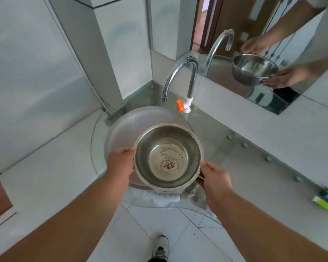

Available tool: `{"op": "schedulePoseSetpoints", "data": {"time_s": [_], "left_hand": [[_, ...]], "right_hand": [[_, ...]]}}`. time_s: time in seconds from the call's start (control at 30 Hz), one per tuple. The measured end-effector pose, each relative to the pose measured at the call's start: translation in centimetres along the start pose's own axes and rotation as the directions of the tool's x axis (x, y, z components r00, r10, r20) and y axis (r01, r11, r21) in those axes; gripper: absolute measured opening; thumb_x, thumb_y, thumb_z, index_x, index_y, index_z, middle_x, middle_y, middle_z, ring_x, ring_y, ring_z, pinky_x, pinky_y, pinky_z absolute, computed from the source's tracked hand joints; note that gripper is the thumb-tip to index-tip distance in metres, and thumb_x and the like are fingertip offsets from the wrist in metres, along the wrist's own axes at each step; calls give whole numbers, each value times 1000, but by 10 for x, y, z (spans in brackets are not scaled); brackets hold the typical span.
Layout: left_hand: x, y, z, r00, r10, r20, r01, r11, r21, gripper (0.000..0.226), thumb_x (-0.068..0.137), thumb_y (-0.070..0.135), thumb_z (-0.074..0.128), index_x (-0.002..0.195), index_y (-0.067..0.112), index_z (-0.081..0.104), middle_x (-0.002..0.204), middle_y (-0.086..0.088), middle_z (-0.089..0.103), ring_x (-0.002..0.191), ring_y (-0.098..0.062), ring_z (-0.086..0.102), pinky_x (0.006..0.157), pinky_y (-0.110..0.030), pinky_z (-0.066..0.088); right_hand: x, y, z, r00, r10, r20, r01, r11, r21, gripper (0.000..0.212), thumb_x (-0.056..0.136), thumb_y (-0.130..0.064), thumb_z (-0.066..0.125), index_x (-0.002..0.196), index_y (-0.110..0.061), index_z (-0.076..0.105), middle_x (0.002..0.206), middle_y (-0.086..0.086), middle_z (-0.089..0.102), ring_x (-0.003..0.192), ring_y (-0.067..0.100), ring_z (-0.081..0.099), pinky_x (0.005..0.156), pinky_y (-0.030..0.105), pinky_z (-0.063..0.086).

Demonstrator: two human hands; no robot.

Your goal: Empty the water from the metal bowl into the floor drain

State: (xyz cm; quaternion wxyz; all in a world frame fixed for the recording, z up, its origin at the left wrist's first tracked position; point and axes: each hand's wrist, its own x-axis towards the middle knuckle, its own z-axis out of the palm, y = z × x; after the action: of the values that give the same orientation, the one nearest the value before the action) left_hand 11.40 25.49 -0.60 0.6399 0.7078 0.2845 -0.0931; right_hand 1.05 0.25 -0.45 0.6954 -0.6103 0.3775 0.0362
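Tiled washroom, glass basin (121,125) below: left hand (121,163) & right hand (216,178) each grip metal bowl (168,157) at opposite rims; stiff, prob. wet/slippery, water sloshes.

Pale tiled walls (36,63) occupy the left and upper frame, a white tiled floor (159,224) the bottom centre, a curved glass counter (225,148) with frosted basin (125,125) and chrome faucet (180,76) the centre, and a wall mirror (263,35) the upper right, all under even light.
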Motion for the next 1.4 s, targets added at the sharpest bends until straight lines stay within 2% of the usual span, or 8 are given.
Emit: {"op": "schedulePoseSetpoints", "data": {"time_s": [0.17, 0.27, 0.43, 0.6, 0.7, 0.93, 1.13, 1.4], "left_hand": [[82, 10, 12, 999, -40, -24, 39, 999, -38, 22, 82, 15, 74, 100, 3, 78, 88, -18, 66, 80, -32, 54, 72, -48, 44], [125, 8, 20, 998, -40, -43, 40, 999, -9, 9, 77, 14, 66, 83, 13, 73, 86, -15, 61, 78, -31, 48, 70, -47, 36], [174, -10, 26, 992, -94, -87, 100, 993, 59, 31, 86, 0, 63, 63, 17, 74, 79, -17, 64, 71, -29, 51, 61, -40, 39], [197, -30, 30, 985, -155, -68, 163, 980, 118, 19, 89, 4, 60, 86, 8, 78, 80, -16, 57, 71, -30, 39, 57, -34, 26], [201, -37, 32, 982, -180, -56, 185, 977, 110, 22, 96, 6, 61, 95, 10, 82, 82, -18, 66, 66, -25, 47, 57, -34, 34], [207, -48, 34, 989, -147, -32, 149, 985, 86, 22, 96, -4, 62, 104, 3, 82, 102, -26, 82, 85, -34, 72, 82, -48, 63], [208, -57, 31, 992, -128, -4, 128, 991, 39, 21, 100, -5, 62, 113, -4, 78, 115, -35, 78, 93, -37, 73, 97, -59, 62], [201, -54, 24, 991, -133, 5, 132, 990, 44, 47, 101, 22, 75, 144, 2, 68, 141, -22, 73, 131, -40, 69, 118, -58, 50]], "right_hand": [[78, -9, 56, 998, 57, -37, -60, 994, -90, 24, 103, -25, 62, 93, -25, 83, 88, 8, 82, 83, 24, 81, 62, 33, 65], [118, -6, 88, 996, 82, -23, -85, 983, -163, 21, 94, -16, 57, 90, -9, 76, 78, 18, 76, 72, 34, 76, 75, 47, 67], [151, 3, 119, 986, 154, -55, -162, 969, -186, 19, 77, -5, 56, 87, -2, 72, 69, 9, 57, 66, 21, 47, 61, 39, 47], [165, 14, 126, 975, 188, -121, -210, 955, -209, 20, 77, -3, 59, 72, -14, 75, 55, 1, 58, 58, 20, 44, 51, 30, 41], [169, 22, 127, 971, 201, -127, -224, 951, -214, 18, 78, -4, 59, 68, -14, 70, 57, 2, 53, 61, 21, 39, 51, 30, 36], [176, 36, 130, 966, 215, -141, -244, 941, -235, 9, 76, -5, 58, 77, -4, 67, 59, 1, 49, 64, 22, 35, 49, 30, 33], [180, 41, 133, 952, 279, -125, -299, 935, -190, 29, 72, -1, 53, 93, -4, 73, 70, 6, 55, 69, 23, 38, 58, 37, 36], [174, 37, 124, 957, 269, -111, -287, 935, -208, 16, 82, 1, 50, 74, -13, 54, 65, 8, 42, 64, 25, 35, 54, 30, 28]]}}
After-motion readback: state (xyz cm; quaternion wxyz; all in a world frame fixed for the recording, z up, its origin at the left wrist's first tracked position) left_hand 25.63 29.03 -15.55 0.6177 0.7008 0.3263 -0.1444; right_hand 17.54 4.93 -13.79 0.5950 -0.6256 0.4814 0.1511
